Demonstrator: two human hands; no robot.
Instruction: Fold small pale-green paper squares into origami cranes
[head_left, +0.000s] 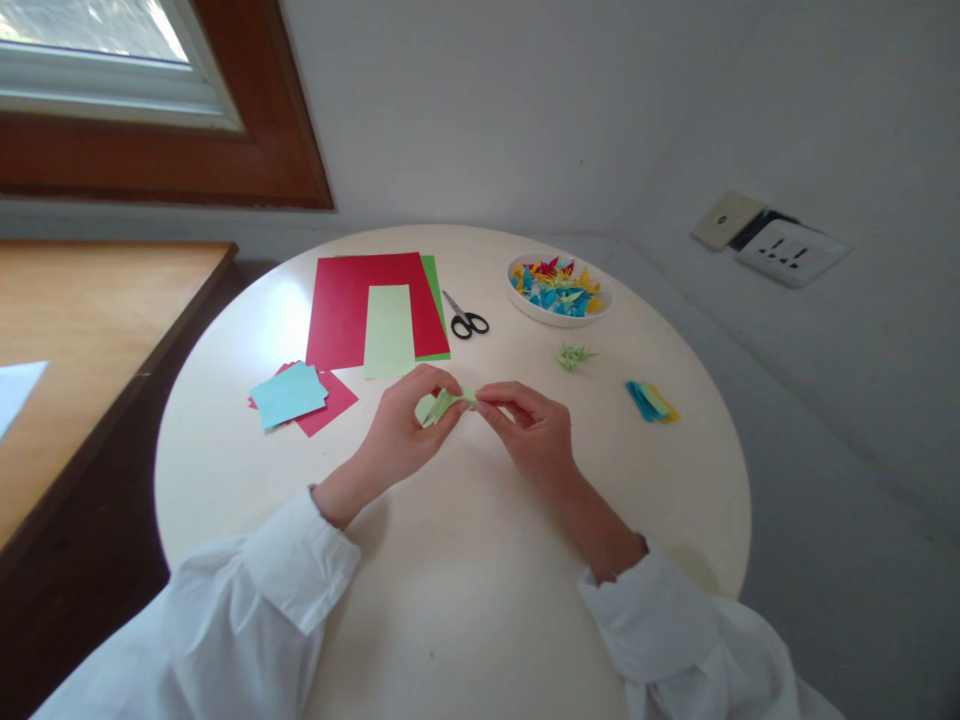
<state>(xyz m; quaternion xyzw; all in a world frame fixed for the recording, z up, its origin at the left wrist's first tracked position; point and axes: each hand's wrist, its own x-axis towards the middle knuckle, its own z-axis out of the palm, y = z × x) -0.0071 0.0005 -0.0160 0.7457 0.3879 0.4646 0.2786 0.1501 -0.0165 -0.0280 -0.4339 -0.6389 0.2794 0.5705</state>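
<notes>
Over the middle of a round cream table (465,560), my left hand (401,432) and my right hand (529,428) both pinch a small, partly folded piece of pale green paper (442,403). My left fingers curl round its left end. The right thumb and fingers grip its right tip. Both arms wear white sleeves.
Behind the hands lie a large red sheet (345,305) over a green one, a pale green strip (388,330), black scissors (465,318) and a white dish (525,300) of several coloured folded paper shapes. Blue and red squares (289,395) lie left; a folded green shape (574,356) and small coloured papers (651,401) right.
</notes>
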